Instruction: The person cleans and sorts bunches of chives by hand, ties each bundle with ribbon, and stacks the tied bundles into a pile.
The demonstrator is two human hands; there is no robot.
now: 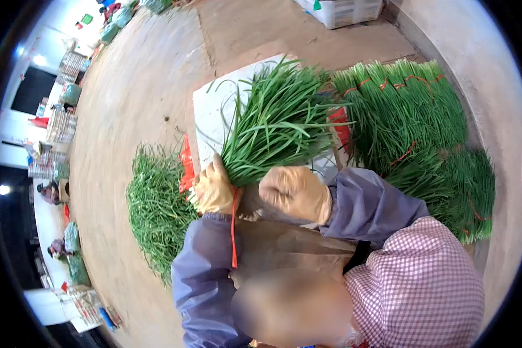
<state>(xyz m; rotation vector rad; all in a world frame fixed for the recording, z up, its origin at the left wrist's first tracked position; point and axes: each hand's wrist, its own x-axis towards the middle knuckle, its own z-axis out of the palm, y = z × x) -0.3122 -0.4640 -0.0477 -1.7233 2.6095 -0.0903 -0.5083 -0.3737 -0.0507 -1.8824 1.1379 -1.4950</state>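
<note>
My left hand (216, 188), in a yellowish glove, is closed around the stem end of a large bunch of green garlic chives (287, 119). Pale stem ends poke out beside that palm. A thin red tie (234, 232) hangs down at its wrist side. My right hand (296, 193), gloved alike, is curled into a fist just right of the bunch's lower part; whatever its fingers may hold is hidden. Beneath the leaves lies a white board (214, 113), with red plastic (187, 165) showing at its left side.
Loose chives (156, 203) are heaped on the floor at left. Tied chive bundles (412, 110) are stacked at right, by the wall. A white crate (348, 13) stands at the top. Checked cloth (423, 284) fills the lower right. Other people (57, 248) sit far left among crates.
</note>
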